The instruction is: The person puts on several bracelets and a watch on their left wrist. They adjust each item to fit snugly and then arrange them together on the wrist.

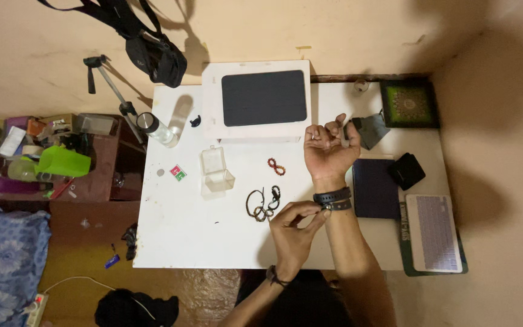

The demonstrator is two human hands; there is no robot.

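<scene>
My right hand (pixel 329 147) is raised palm up over the white table (pixel 183 230), fingers loosely curled with nothing in them. Two dark bands (pixel 333 200) wrap its wrist. My left hand (pixel 293 233) pinches the nearer band at the wrist with thumb and fingers; a dark bracelet sits on my left wrist too. Just left of my hands lie tangled dark bracelets (pixel 264 203) and a small red beaded bracelet (pixel 276 166).
An open clear plastic box (pixel 216 172), a white box with a dark tablet on it (pixel 255 100), a clear bottle (pixel 155 128), a small keyboard (pixel 434 231), a dark notebook (pixel 375 189), a black pouch (pixel 406 170) and a framed picture (pixel 408 103) sit around. A cluttered shelf stands at left.
</scene>
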